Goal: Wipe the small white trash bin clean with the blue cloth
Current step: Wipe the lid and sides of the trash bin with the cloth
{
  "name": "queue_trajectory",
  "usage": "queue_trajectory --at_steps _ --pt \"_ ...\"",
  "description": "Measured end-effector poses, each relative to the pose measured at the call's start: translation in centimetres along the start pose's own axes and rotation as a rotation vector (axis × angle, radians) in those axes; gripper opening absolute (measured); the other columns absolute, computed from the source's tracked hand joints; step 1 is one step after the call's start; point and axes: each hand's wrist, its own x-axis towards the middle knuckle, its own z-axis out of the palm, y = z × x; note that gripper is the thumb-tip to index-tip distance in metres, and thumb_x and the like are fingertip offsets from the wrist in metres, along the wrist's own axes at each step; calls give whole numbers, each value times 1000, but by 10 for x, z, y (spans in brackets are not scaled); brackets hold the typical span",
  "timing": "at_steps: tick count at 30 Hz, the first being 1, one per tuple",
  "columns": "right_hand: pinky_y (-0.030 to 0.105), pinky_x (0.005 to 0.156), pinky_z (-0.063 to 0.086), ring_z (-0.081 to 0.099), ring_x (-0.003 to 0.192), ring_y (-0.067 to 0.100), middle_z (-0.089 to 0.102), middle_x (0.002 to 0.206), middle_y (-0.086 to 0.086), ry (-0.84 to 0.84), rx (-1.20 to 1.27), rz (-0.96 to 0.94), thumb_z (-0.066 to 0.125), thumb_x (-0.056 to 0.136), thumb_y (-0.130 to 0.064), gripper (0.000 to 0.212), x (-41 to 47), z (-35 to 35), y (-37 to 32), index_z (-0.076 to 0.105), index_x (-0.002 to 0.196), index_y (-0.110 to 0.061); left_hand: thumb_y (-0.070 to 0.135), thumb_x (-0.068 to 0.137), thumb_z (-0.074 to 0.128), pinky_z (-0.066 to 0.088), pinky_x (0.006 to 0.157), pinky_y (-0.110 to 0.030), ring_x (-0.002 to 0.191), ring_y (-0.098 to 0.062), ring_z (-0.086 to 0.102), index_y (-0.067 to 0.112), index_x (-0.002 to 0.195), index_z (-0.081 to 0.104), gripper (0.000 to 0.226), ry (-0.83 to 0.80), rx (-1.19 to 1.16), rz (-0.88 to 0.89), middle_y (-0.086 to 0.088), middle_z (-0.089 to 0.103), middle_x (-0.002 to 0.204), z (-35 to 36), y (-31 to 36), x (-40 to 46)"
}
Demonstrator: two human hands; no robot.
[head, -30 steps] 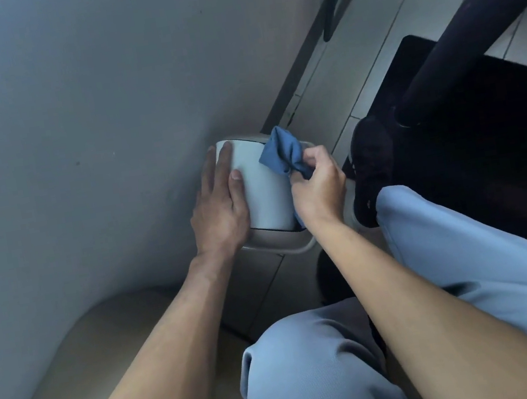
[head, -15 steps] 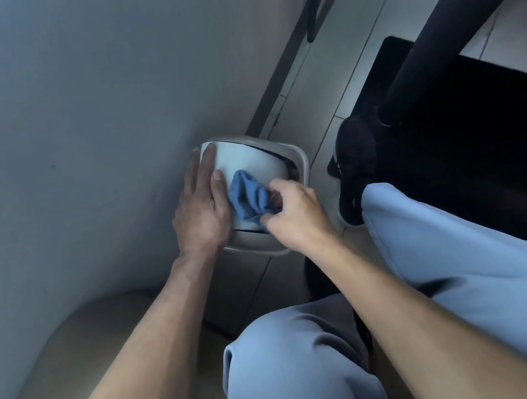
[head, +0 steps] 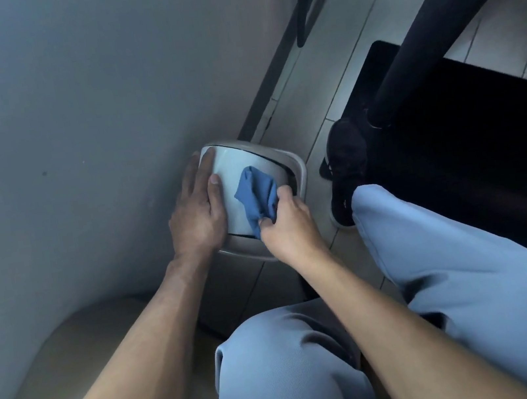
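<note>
1. Head view, bin (head: 240, 168): small, white, on the tiled floor (head: 333, 84) against the wall (head: 68, 109). Domed swing lid set in a beige rim; a dark gap shows along the lid's right edge.
2. Head view, left hand (head: 197, 216): flat on the lid's left side, fingers straight and close together, thumb lying along the lid. Steadies the bin.
3. Head view, right hand (head: 285, 227): at the near right of the lid, fingers curled and pinching the cloth's lower end.
4. Head view, cloth (head: 256, 195): blue, bunched, resting on the middle of the lid, just beside the left thumb.
5. Head view, surroundings: black shoe (head: 343, 169) just right of the bin; dark table leg (head: 417, 26) beyond; blue-grey trousers in the foreground.
6. Step in hand, judged: wiping the lid top. Done well, the cloth is spread flatter for wider contact, strokes overlap across the dome, and pressure stays light so the lid does not swing inward. The left hand should shift aside so its covered patch gets wiped. Rim and sides look undone.
</note>
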Motion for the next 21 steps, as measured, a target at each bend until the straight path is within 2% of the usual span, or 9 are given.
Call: queue_trajectory --at_steps 4,10,14,16,18,21 --pt "46 92 51 56 109 33 50 124 12 22 -32 -18 58 90 -2 32 6 -3 -1 45 120 -9 46 110 24 41 107 -48 151 -12 29 50 156 23 46 -9 -3 -13 19 19 167 0 1 -3" --pt "39 86 48 55 104 28 50 126 11 294 185 19 55 94 0 22 25 -4 5 47 114 -4 45 110 25 42 104 -49 149 -16 33 51 156 23 46 -2 3 -18 19 18 168 1 1 -4" --pt "22 75 37 48 88 14 55 116 9 468 312 -23 61 94 -3 15 42 -7 -4 50 103 -7 46 110 25 42 105 -47 149 -16 33 52 156 23 46 -1 0 -26 20 18 168 1 0 -4" --pt "22 76 41 51 88 12 59 111 7 465 348 -69 65 92 -4 16 44 -6 -4 54 102 -11 46 110 24 42 105 -47 149 -16 33 51 156 23 46 3 2 -21 19 18 168 1 0 -4" --pt "31 83 49 57 94 14 63 110 3 430 304 -94 68 90 -5 15 41 -2 0 59 101 -12 47 110 23 42 105 -48 149 -15 32 51 156 22 46 2 0 -21 19 18 168 1 0 -3" --pt "31 83 47 59 99 17 64 112 0 348 161 -97 70 89 -12 15 30 5 10 61 101 -12 47 110 23 43 105 -50 150 -14 32 52 156 22 46 2 3 -24 20 18 167 1 0 -3"
